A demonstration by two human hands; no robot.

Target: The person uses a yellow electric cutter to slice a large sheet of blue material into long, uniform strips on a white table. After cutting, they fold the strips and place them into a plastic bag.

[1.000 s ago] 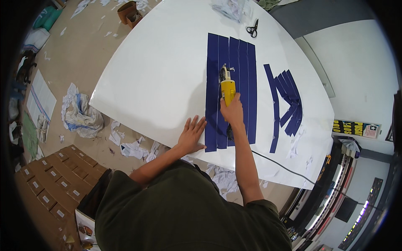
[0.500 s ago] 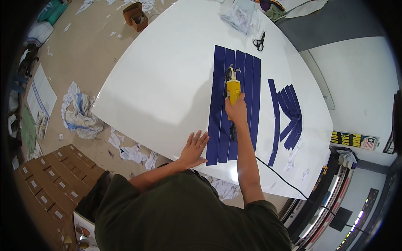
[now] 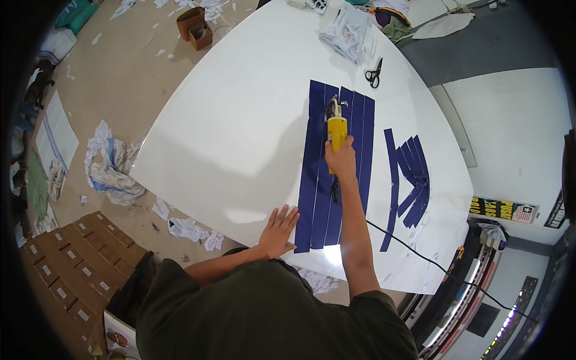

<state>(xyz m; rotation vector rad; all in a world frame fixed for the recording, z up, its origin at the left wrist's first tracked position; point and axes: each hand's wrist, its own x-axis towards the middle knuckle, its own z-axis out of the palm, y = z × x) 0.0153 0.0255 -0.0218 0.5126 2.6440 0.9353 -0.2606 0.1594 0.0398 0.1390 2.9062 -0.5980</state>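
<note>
Gripped in my right hand (image 3: 342, 157) is a yellow handheld electric fabric cutter (image 3: 338, 131), its metal head pointing away from me. The cutter's head rests over dark blue fabric (image 3: 313, 162), which lies in long strips parted by narrow gaps. My left hand (image 3: 279, 230) is flat on the white table (image 3: 210, 132), fingers stretched, beside the near left edge of the fabric. Right of the fabric are a single narrow blue strip (image 3: 391, 186) and a fanned bunch of blue strips (image 3: 414, 174).
Black scissors (image 3: 373, 75) and a clear plastic bag (image 3: 348, 36) lie at the table's far end. A dark power cord (image 3: 420, 255) trails off to the right, under my forearm. Brown boxes (image 3: 72, 258) stand at lower left; scraps (image 3: 186, 229) litter the floor.
My right hand and the cutter have slid slightly farther away along the fabric. My left hand keeps its place by the edge. The whole view has tilted a little, so the table appears lower.
</note>
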